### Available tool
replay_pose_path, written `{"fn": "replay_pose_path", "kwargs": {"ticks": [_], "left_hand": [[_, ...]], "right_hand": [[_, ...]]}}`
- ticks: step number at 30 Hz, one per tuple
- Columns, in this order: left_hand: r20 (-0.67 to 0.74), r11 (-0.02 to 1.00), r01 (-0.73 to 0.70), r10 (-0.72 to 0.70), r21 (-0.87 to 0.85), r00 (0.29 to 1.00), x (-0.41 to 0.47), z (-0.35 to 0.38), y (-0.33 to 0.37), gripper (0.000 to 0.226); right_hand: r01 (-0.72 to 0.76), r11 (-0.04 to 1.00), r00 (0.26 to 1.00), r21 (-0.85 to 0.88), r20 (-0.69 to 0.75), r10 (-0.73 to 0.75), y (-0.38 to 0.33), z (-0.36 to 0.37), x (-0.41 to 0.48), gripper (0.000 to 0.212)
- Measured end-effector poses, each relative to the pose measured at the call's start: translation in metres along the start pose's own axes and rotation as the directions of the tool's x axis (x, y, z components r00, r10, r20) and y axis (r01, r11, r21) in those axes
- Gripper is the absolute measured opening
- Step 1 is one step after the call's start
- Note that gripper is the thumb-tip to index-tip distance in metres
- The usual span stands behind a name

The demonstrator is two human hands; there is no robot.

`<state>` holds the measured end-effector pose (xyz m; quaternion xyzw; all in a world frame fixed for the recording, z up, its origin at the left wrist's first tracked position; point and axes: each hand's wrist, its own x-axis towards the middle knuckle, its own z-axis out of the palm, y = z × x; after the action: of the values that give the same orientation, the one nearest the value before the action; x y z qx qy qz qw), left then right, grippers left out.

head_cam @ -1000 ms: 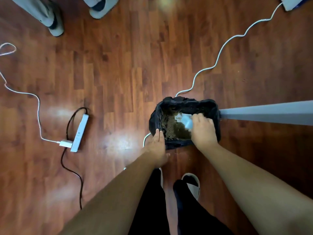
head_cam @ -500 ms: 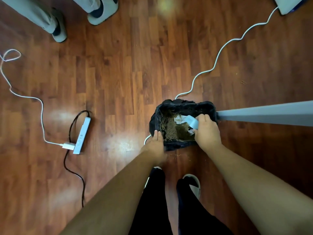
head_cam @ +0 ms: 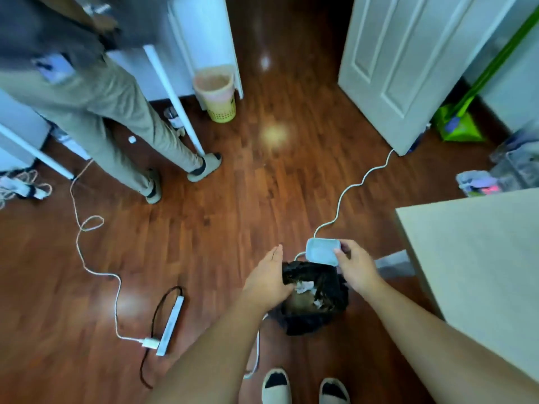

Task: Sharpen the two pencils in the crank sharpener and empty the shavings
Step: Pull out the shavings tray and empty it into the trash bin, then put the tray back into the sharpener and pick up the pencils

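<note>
I am standing and looking down at a wooden floor (head_cam: 221, 228). My right hand (head_cam: 357, 271) holds a small pale blue shavings tray (head_cam: 323, 254) from the sharpener, pinched between thumb and fingers along its right end. The tray's long axis runs left to right, and its open side faces up toward me. It hangs just above the far rim of a black-lined bin (head_cam: 316, 298) that sits on the floor directly below my hands. Inside the bin I can see brown shavings and scraps of white paper.

My left hand (head_cam: 267, 277) is open and flat, fingers together, holding nothing. It rests at the bin's left edge, just touching or nearly touching the liner; I cannot tell which. The tray lies to the right of this hand and slightly farther from me, with the right hand plainly the nearer one, since it already grips it.

The tray looks empty, so I judge the emptying done. The sharpener and pencils are out of view. A pale table (head_cam: 478, 272) stands to my right, where I guess the tray goes back
</note>
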<state>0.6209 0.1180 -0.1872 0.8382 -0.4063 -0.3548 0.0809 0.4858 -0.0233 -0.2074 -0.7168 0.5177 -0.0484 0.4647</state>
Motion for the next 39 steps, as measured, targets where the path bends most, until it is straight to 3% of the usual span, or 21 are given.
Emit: {"fn": "replay_pose_path", "kwargs": {"ticks": [5,9,15,20,26,31,35,39], "left_hand": [[-0.135,0.975,-0.219,0.222,0.038,0.966,-0.031,-0.079,0.077,0.098],[-0.130,0.889,-0.450,0.458,0.086,0.879,-0.054,-0.107,0.142,0.096],[-0.071,0.693,-0.717,0.721,0.075,0.689,-0.091,-0.101,0.239,0.064],[0.054,0.477,-0.878,0.877,0.023,0.478,-0.145,-0.045,0.317,0.059],[0.236,0.259,-0.966,0.940,-0.027,0.245,-0.224,0.044,0.400,0.054],[0.338,0.165,-0.980,0.934,-0.114,0.118,-0.291,0.131,0.453,0.054],[0.431,0.151,-0.982,0.898,-0.117,0.087,-0.343,0.202,0.489,0.059],[0.511,0.107,-0.992,0.851,0.061,0.123,-0.360,0.257,0.513,0.074]], "right_hand": [[0.084,0.986,0.994,0.146,-0.076,-0.074,-0.054,-0.085,-0.047,0.027],[0.113,0.956,0.979,0.272,-0.192,-0.061,-0.073,-0.144,-0.096,0.027],[0.158,0.886,0.914,0.436,-0.404,0.036,-0.050,-0.211,-0.191,0.022],[0.165,0.830,0.799,0.533,-0.565,0.204,0.006,-0.259,-0.285,0.020],[0.221,0.722,0.609,0.656,-0.671,0.423,0.091,-0.293,-0.396,0.021],[0.278,0.637,0.511,0.719,-0.672,0.536,0.167,-0.316,-0.488,0.013],[0.274,0.610,0.453,0.744,-0.659,0.600,0.234,-0.333,-0.554,0.012],[0.296,0.549,0.409,0.782,-0.623,0.667,0.295,-0.340,-0.603,0.011]]}}
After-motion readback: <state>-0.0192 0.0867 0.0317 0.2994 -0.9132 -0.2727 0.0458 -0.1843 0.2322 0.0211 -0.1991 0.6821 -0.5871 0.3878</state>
